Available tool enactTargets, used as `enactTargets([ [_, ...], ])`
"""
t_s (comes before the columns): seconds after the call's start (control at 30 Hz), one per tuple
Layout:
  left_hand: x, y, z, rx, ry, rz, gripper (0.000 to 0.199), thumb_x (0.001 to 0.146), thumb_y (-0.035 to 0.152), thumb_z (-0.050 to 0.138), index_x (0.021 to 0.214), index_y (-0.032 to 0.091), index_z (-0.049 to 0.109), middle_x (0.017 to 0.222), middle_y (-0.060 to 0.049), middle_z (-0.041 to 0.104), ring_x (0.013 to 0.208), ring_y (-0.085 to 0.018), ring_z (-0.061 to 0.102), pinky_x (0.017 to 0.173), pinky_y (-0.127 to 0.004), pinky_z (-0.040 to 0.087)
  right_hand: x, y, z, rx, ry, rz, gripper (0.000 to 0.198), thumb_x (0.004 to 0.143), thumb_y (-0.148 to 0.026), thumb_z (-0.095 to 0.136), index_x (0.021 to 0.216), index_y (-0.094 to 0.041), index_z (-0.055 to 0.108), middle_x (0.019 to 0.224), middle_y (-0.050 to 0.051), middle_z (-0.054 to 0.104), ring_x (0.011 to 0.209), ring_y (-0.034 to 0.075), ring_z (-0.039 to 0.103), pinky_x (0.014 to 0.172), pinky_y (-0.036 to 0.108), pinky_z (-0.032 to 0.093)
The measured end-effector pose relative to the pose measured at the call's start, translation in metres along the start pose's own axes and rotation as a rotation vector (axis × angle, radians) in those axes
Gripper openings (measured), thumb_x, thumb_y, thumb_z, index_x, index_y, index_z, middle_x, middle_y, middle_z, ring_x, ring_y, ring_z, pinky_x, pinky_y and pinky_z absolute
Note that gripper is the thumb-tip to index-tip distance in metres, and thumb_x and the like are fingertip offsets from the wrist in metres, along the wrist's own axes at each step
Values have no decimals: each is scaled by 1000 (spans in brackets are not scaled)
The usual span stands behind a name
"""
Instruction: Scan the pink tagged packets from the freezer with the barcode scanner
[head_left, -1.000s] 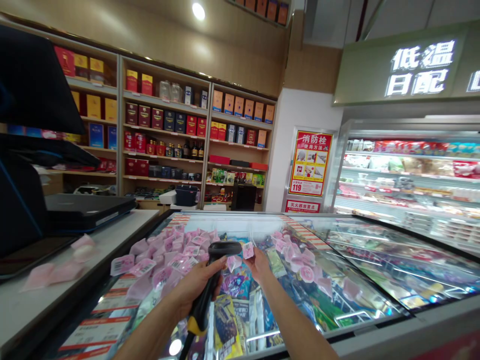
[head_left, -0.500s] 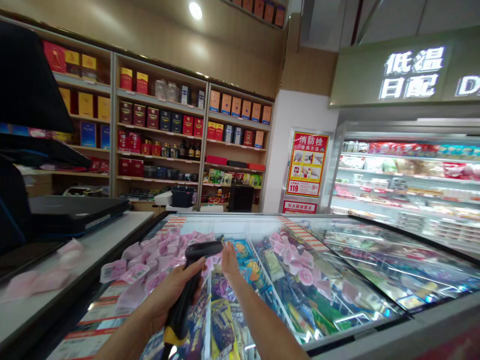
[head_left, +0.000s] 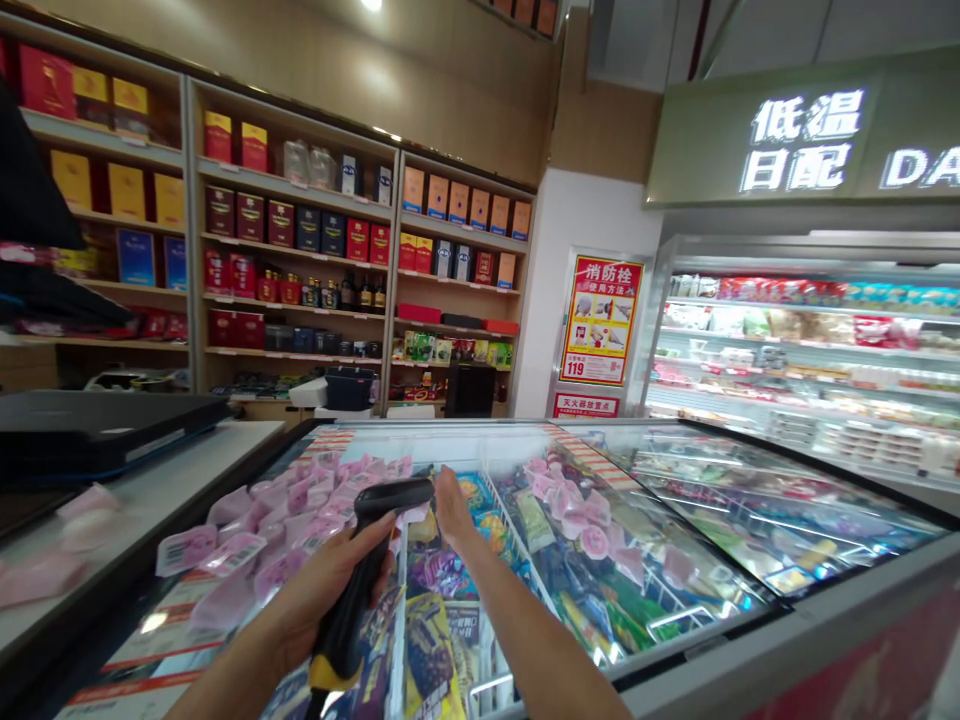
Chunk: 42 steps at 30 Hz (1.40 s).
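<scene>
My left hand [head_left: 352, 560] is closed round the black handle of a handheld barcode scanner [head_left: 394, 495] with a yellow-trimmed base. The scanner's head points right, close to my right hand [head_left: 452, 508]. That hand is raised and turned away, so its fingers are mostly hidden. A pink pack [head_left: 413, 515] shows partly between the scanner head and my right hand, seemingly at its fingertips. Below and left of both hands, a heap of pink packs [head_left: 296, 515], some with barcode labels, lies on the glass top of a chest freezer [head_left: 450, 432].
More pink packs [head_left: 577, 510] lie on the glass to the right, and a few [head_left: 64, 550] on the white counter [head_left: 225, 450] at left. Bagged frozen goods show beneath the glass. Shelves of boxes [head_left: 300, 225] stand behind, with a lit chilled cabinet [head_left: 802, 350] at right.
The view has turned slightly right, so the surroundings shift left. The scanner and both hands keep nearly the same pose, with the scanner head still beside my right hand.
</scene>
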<state>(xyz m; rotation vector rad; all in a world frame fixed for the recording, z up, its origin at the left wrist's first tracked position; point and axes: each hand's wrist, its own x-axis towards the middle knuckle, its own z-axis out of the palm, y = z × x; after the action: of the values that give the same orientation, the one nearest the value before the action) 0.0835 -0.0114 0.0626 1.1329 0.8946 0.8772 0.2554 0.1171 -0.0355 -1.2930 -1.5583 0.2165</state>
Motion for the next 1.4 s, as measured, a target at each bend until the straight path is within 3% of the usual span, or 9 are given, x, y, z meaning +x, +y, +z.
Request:
enactTargets([
  [0.17,5,-7,25,14,-54,-37,33,62,47,55,58,16,46,45,4,49,36,-5,43,36,-17,34,-22,8,-101,-377,215,-125,48,74,-34,41,118,-15,38,126,11,36,118,21,29,96,39,24],
  [0.27,7,-8,40,26,-93,-53,34,63,47,54,55,16,45,43,5,48,34,-5,42,36,-17,34,-33,18,-149,-565,307,-119,48,68,-23,45,115,-16,41,124,9,38,117,22,29,95,40,24],
  [0.4,10,-11,54,8,-138,-56,32,62,46,55,61,17,44,44,6,48,35,-6,43,36,-17,33,-44,38,-181,-729,296,13,57,61,-21,49,117,-18,38,124,10,38,116,25,30,93,42,25],
  [0.53,11,-14,62,19,-175,-36,32,62,47,56,65,17,44,44,6,48,37,-7,44,37,-18,33,-52,54,-196,-727,141,137,58,59,-16,48,116,-19,38,111,10,49,100,24,47,84,38,34],
  [0.6,11,-15,63,28,-183,-38,33,61,47,56,65,17,43,45,6,48,36,-6,43,37,-18,32,-54,55,-198,-669,118,149,56,59,-13,46,114,-18,39,105,10,52,92,22,51,79,35,37],
  [0.7,11,-15,60,30,-187,-60,34,60,49,56,66,17,44,46,6,48,36,-6,43,37,-17,32,-54,46,-193,-546,229,111,53,58,-14,47,110,-18,39,102,9,54,90,21,52,78,33,38],
  [0.9,0,-5,55,51,-170,-76,35,58,49,57,61,17,43,44,6,48,35,-6,43,36,-17,31,-53,21,-150,-249,309,49,46,58,-16,47,102,-18,36,87,3,55,79,16,54,71,29,42],
  [1.1,-13,3,50,65,-136,-38,34,59,47,57,58,16,45,41,6,47,33,-5,42,36,-17,30,-52,19,-111,-160,287,75,42,57,-15,46,97,-19,38,81,1,56,69,15,55,64,26,42],
  [1.4,-9,-1,37,27,-158,-75,32,61,47,56,64,17,46,45,5,50,35,-6,44,37,-17,33,-52,17,-93,-187,266,145,43,57,-17,48,99,-19,37,78,2,59,65,17,56,59,27,42],
])
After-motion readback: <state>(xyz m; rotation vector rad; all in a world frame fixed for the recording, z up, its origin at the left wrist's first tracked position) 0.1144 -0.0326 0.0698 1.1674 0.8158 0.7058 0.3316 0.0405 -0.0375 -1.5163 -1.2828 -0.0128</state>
